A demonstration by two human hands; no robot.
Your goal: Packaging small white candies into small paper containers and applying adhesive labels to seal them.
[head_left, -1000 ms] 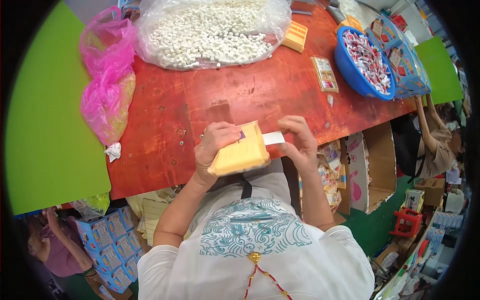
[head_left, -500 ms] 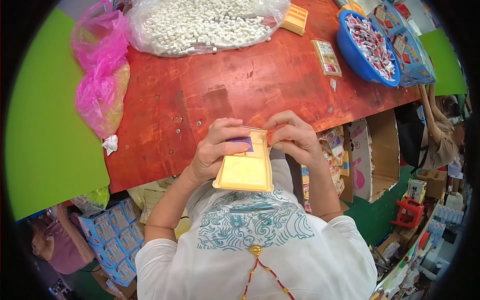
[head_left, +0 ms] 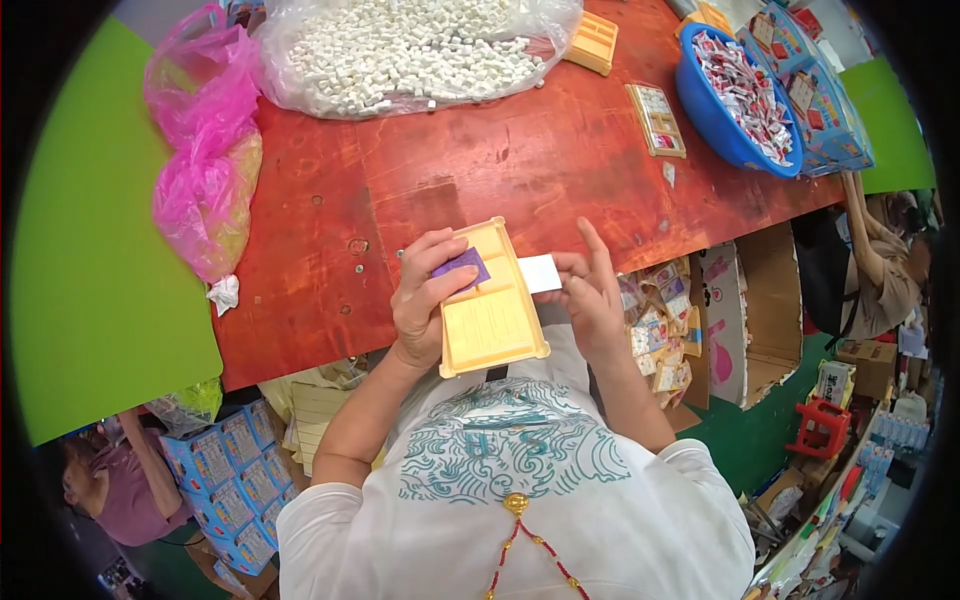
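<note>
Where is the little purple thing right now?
In the head view, the purple packet sits near the middle, pinned under the left hand thumb in the top compartment of the yellow tray, left of the white card.

A packing workshop: a red worktop point(head_left: 560, 170) with a bag of white pieces point(head_left: 420, 50), a candy basin point(head_left: 735, 95), and stacked cartons point(head_left: 235, 470) below.

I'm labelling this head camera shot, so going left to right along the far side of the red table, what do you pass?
Pink plastic bag → clear bag of small white pieces → yellow tray → flat card of small items → blue bowl of wrapped sweets.
</note>
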